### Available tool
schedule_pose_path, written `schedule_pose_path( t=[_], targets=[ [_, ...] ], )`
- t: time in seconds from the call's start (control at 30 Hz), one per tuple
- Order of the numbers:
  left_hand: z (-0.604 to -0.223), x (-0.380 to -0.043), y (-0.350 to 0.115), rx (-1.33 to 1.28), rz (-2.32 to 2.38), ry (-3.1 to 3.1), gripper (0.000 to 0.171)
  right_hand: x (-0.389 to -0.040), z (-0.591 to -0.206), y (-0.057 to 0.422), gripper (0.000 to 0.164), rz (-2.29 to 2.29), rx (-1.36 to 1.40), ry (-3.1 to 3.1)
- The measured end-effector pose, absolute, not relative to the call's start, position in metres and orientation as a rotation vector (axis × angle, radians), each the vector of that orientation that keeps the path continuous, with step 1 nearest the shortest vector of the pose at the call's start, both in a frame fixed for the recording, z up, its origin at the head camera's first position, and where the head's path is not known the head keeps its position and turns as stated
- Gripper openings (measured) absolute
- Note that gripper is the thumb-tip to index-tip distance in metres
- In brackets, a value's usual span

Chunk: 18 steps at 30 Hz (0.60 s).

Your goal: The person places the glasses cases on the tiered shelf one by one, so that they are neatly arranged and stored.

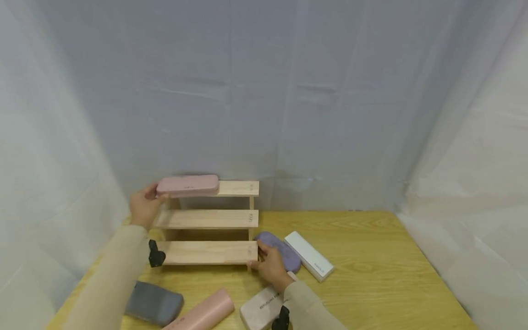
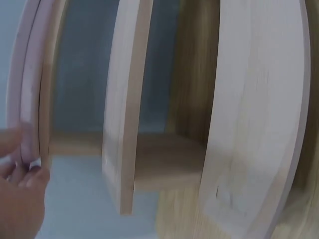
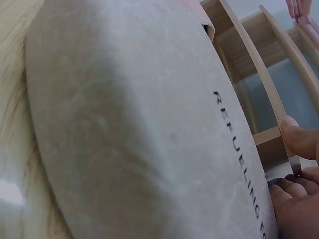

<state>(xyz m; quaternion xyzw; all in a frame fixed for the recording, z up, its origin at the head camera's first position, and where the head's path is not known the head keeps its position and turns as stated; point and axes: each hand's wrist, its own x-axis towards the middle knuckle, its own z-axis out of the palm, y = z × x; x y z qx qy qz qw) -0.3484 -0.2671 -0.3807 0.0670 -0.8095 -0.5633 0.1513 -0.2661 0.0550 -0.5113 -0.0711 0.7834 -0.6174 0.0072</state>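
A three-tier wooden display rack [image 1: 206, 253] stands on the table. On the left part of its top tier lies a pink glasses case [image 1: 188, 185]. My left hand [image 1: 145, 207] holds the left end of that case, and in the left wrist view the thumb lies on the case [image 2: 31, 89] with the other fingers [image 2: 31, 178] curled at its end. Low on the right, my right hand [image 1: 272, 266] pinches the right end of the bottom tier. The right wrist view shows the thumb [image 3: 299, 139] on the board's edge and the fingers curled beneath.
Right of the rack lie a purple case [image 1: 279, 251] and a white box [image 1: 309, 256]. In front are a grey-blue case [image 1: 153, 302], a pink cylindrical case [image 1: 206, 312] and a beige case [image 1: 260, 309] with dark lettering. White sheeting [image 1: 264, 91] surrounds the wooden table [image 1: 371, 275].
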Motion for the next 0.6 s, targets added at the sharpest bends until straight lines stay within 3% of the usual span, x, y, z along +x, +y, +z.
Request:
schedule_pose_path(
  t=[0.1,0.23,0.37,0.6],
  targets=[
    [-0.384,-0.349,-0.254,0.243,-1.503,-2.242,0.051,-0.266,-0.511,0.055,0.077,-1.935,-0.218,2.446],
    [-0.393,-0.348,-0.234,0.075,-1.139,-2.251,0.049,-0.265,-0.51,0.054,0.077,-1.945,-0.199,2.433],
    [-0.403,-0.343,-0.213,-0.166,-0.893,-2.272,0.055,-0.264,-0.509,0.054,0.077,-1.947,-0.197,2.437],
    [-0.415,-0.334,-0.186,-0.336,-0.617,-2.432,0.067,-0.264,-0.508,0.054,0.077,-1.918,-0.194,2.468]
  ],
)
